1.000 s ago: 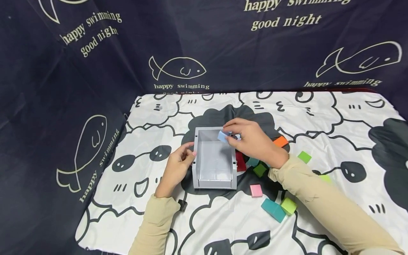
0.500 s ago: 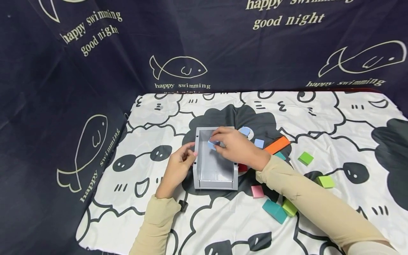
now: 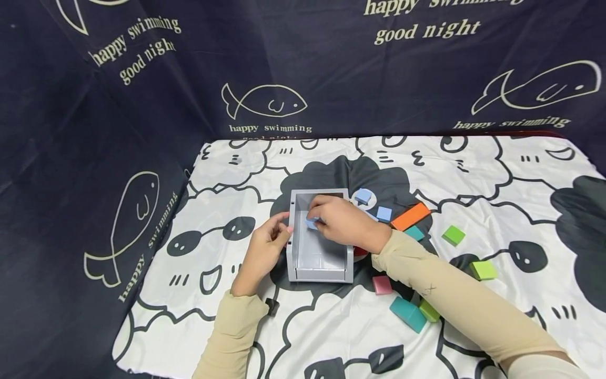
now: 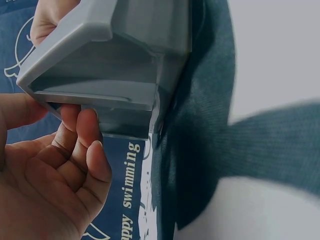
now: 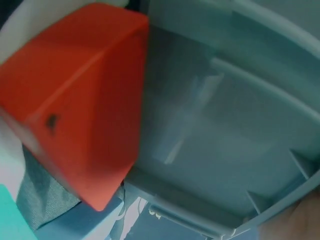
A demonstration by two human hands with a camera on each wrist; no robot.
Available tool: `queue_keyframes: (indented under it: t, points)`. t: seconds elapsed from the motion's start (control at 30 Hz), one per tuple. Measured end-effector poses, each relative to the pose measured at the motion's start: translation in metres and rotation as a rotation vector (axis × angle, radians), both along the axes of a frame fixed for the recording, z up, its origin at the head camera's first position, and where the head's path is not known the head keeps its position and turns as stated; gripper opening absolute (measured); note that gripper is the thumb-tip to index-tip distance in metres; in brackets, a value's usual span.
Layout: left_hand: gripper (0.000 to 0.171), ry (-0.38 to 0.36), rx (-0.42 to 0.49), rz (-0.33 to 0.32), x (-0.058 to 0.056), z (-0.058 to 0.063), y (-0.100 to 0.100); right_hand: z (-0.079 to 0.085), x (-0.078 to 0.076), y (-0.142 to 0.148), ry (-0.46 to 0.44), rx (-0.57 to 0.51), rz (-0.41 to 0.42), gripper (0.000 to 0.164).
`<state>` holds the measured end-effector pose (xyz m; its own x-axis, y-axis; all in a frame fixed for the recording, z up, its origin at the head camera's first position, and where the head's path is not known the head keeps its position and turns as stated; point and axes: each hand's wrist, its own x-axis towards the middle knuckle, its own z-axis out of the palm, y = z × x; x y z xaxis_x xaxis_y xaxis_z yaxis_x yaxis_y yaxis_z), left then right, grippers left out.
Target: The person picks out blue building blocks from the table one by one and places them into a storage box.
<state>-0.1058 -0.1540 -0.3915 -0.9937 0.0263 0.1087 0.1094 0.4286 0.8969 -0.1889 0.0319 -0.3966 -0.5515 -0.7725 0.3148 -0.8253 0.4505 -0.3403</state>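
A grey open-topped plastic bin [image 3: 319, 275] stands on the patterned cloth. My left hand [image 3: 264, 247] grips its left rim; in the left wrist view the thumb and fingers of the left hand [image 4: 60, 175] pinch the lip from both sides. Reaching over the right wall, my right hand [image 3: 343, 220] is inside the bin. Between its fingertips it pinches a light blue block [image 3: 311, 223], partly hidden by the fingers. Just outside the right wall lies a red block [image 3: 361, 251], which looms large as the red block [image 5: 80, 95] in the right wrist view.
Right of the bin lie light blue blocks [image 3: 384, 213], an orange block [image 3: 411, 216] and a teal block [image 3: 414, 233]. Nearer are a pink block [image 3: 382, 285], a larger teal block [image 3: 408, 314] and a lime block [image 3: 429, 310]. Green blocks [image 3: 453, 235] lie farther right. Dark fabric [image 3: 379, 79] hangs behind.
My right hand has moved left and down from the bin's right rim to its inside, carrying the light blue block. The left hand has stayed on the rim.
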Motion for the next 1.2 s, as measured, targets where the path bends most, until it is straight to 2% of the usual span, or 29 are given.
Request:
queue_keyframes:
  t: [0.23,0.43,1.2]
  points:
    - [0.032,0.006,-0.002,-0.001,0.0000,0.0005,-0.0001,-0.0020,-0.0005,-0.0001,-0.012,0.025,0.006,0.013]
    - [0.032,0.011,-0.010,-0.003,0.0002,-0.0004,0.0002,-0.0024,-0.0012,0.0001,-0.026,0.069,0.007,0.018]
    - [0.032,-0.004,-0.008,-0.012,-0.0012,-0.0019,-0.0008,-0.0018,0.0021,-0.0019,0.000,0.174,-0.018,0.017]
